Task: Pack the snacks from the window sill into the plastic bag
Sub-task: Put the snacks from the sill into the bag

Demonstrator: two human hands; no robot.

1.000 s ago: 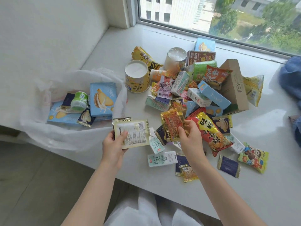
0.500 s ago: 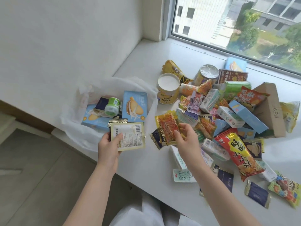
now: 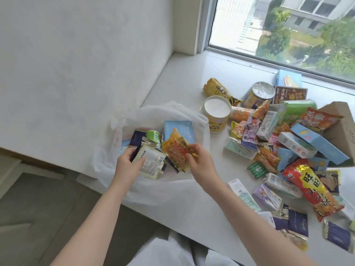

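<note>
At the left, the white plastic bag [image 3: 153, 189] lies open on the window sill [image 3: 182, 77], already holding a pale blue box [image 3: 179, 129] and a green-capped bottle [image 3: 153, 135]. Over its mouth, the left hand [image 3: 127, 166] grips a cream packet [image 3: 150, 164] with printed text. Just beside it, the right hand [image 3: 199, 162] is closed on an orange and yellow snack packet [image 3: 175, 150]. To the right, the remaining snacks [image 3: 278, 143] sit heaped on the sill near a cardboard box [image 3: 342, 127].
</note>
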